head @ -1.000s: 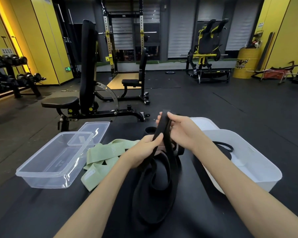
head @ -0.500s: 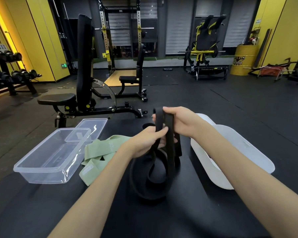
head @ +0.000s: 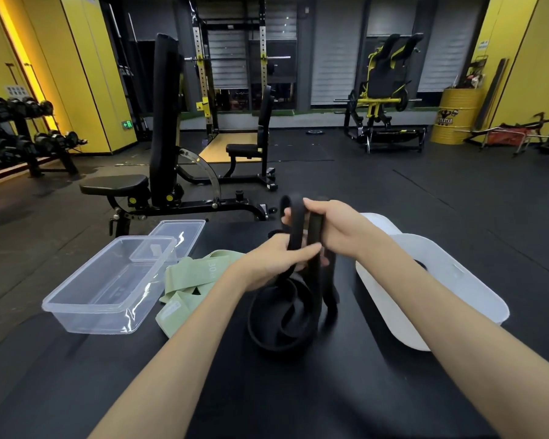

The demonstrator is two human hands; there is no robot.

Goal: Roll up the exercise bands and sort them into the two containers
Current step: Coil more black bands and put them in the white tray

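Nearly upright, black band (head: 296,223), gripped by left hand (head: 273,264), right hand (head: 339,229)

Dark rubber floor (head: 425,201), yellow walls (head: 86,74). Black bench (head: 162,122) up front: squat rack (head: 198,58) right behind it, dumbbell rack (head: 26,137) off to its left, yellow barrel (head: 458,118) far right, grey shutters (head: 333,52) beyond.

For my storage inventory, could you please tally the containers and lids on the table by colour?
Clear container: 1
Clear lid: 1
White container: 1
White lid: 1
Total: 4
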